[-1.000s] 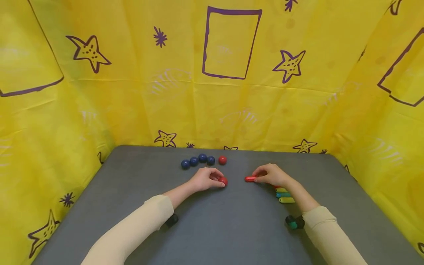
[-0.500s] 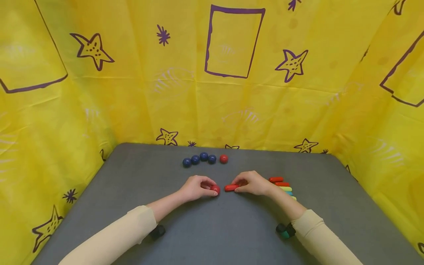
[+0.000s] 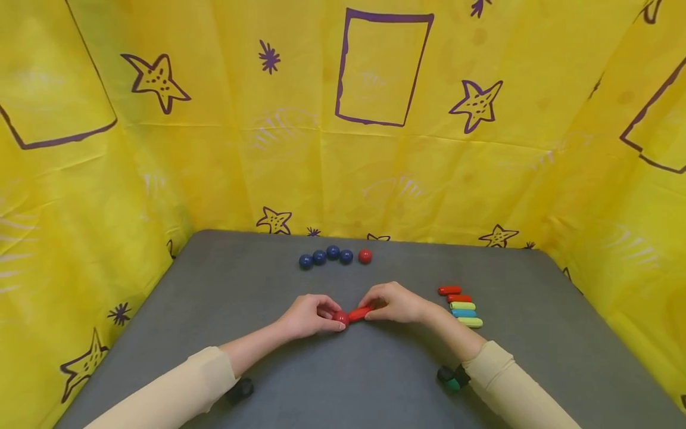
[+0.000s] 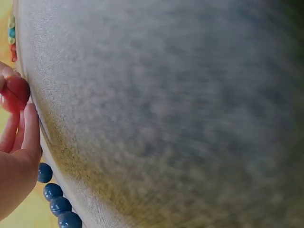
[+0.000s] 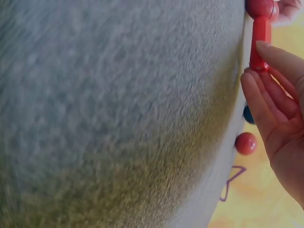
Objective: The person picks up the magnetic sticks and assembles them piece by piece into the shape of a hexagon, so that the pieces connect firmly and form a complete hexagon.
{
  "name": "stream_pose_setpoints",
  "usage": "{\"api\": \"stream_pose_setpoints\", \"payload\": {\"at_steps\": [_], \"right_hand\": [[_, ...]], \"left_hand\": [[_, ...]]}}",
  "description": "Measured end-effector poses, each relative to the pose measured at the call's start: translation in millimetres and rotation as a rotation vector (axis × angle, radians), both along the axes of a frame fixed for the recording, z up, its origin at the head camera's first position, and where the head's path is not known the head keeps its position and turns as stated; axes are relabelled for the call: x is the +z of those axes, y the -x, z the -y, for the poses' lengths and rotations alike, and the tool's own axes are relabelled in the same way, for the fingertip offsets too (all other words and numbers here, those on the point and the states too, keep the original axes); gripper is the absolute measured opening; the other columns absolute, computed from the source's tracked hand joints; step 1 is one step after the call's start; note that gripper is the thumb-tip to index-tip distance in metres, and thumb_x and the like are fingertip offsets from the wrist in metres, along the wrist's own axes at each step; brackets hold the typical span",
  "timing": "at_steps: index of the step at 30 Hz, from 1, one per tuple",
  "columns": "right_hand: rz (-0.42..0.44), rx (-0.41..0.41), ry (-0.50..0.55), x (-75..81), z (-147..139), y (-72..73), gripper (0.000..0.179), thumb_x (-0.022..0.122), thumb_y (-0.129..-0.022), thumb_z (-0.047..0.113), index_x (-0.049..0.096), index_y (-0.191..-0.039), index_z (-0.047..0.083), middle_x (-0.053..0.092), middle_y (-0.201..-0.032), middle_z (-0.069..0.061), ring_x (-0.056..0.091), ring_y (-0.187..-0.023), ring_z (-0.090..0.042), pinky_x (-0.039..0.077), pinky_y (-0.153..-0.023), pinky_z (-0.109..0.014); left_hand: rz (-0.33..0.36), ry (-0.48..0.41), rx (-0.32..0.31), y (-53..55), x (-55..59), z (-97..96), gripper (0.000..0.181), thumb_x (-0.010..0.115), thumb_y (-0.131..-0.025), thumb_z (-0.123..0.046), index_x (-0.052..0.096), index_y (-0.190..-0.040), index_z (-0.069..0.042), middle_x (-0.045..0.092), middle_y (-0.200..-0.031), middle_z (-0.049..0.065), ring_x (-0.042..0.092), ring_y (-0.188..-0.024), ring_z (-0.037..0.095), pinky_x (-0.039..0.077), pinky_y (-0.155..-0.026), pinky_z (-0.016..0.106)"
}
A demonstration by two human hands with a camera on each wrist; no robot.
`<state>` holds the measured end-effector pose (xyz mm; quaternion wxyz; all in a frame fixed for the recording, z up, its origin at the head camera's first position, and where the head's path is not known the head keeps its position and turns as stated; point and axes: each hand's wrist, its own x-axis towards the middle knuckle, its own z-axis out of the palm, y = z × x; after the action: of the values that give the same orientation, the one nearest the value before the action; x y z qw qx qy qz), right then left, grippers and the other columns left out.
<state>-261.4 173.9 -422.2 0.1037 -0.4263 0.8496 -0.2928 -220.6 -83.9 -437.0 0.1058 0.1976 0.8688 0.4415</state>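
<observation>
Near the middle of the dark grey table, my left hand (image 3: 311,317) pinches a red ball (image 3: 340,318) between thumb and fingers. Facing it, my right hand (image 3: 391,302) holds a short red rod (image 3: 358,314) by its right end. In the right wrist view the rod (image 5: 261,33) meets the ball (image 5: 260,7) end-on, in one line. The left wrist view shows the same ball (image 4: 17,93) at the left edge, between fingertips. Part of the rod's right end is hidden behind the right fingers.
A row of several blue balls (image 3: 319,257) lies toward the back of the table (image 3: 257,268), with another red ball (image 3: 365,256) at its right. Right of my right hand lie two red rods (image 3: 449,290), two yellow-green rods (image 3: 469,322) and a blue rod (image 3: 463,313). Yellow patterned cloth surrounds the table.
Both hands have come nearer to me. The right hand has carried the red rod leftward until its end meets the red ball; the left hand has shifted slightly left with the ball.
</observation>
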Motion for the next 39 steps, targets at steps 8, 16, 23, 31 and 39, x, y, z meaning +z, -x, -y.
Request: {"api": "stream_pose_setpoints", "payload": {"at_steps": [8, 16, 23, 31, 39], "right_hand": [[0.052, 0.053, 0.053, 0.4, 12.4, -5.1, 0.019, 0.075, -0.087, 0.020, 0.073, -0.106, 0.016, 0.069, -0.099, 0.008, 0.062, -0.089, -0.009, 0.050, -0.083, -0.028], [0.185, -0.021, 0.072, -2.1, 14.7, 2.1, 0.019, 0.075, -0.087, 0.024, 0.073, -0.105, 0.018, 0.070, -0.093, 0.009, 0.063, -0.086, -0.009, 0.051, -0.081, -0.029], [0.225, -0.526, 0.201, -7.8, 3.3, 37.1, 0.029, 0.074, -0.088, 0.023, 0.069, -0.112, 0.009, 0.070, -0.104, -0.003, 0.065, -0.094, -0.019, 0.051, -0.077, -0.031], [0.208, -0.725, 0.218, -15.2, 10.5, 75.7, 0.056, 0.075, -0.086, 0.022, 0.054, -0.134, 0.004, 0.059, -0.129, -0.017, 0.057, -0.116, -0.033, 0.051, -0.084, -0.042], [0.136, -0.725, 0.168, -14.9, 20.1, 84.8, 0.046, 0.077, -0.085, 0.021, 0.063, -0.125, 0.006, 0.066, -0.117, -0.014, 0.061, -0.109, -0.030, 0.051, -0.083, -0.040]], "left_hand": [[-0.029, 0.016, -0.015, -2.0, 2.4, -3.9, 0.031, 0.079, -0.080, -0.040, 0.075, -0.094, -0.013, 0.069, -0.080, -0.010, 0.061, -0.072, 0.006, 0.049, -0.065, 0.026], [-0.033, 0.045, -0.001, -2.8, 2.1, -10.3, 0.023, 0.082, -0.077, -0.037, 0.076, -0.084, -0.017, 0.067, -0.074, -0.012, 0.058, -0.070, 0.007, 0.048, -0.065, 0.028], [-0.010, 0.039, 0.019, -4.1, 1.8, -11.0, 0.022, 0.083, -0.077, -0.035, 0.076, -0.084, -0.015, 0.066, -0.073, -0.009, 0.057, -0.068, 0.009, 0.047, -0.063, 0.028], [-0.021, 0.029, 0.014, -6.8, -0.4, -10.8, 0.022, 0.082, -0.078, -0.035, 0.076, -0.085, -0.015, 0.066, -0.073, -0.010, 0.058, -0.067, 0.008, 0.048, -0.062, 0.026], [-0.023, 0.028, 0.010, -5.5, 1.8, -9.0, 0.021, 0.082, -0.078, -0.035, 0.076, -0.084, -0.016, 0.066, -0.073, -0.011, 0.059, -0.068, 0.007, 0.048, -0.064, 0.026]]}}
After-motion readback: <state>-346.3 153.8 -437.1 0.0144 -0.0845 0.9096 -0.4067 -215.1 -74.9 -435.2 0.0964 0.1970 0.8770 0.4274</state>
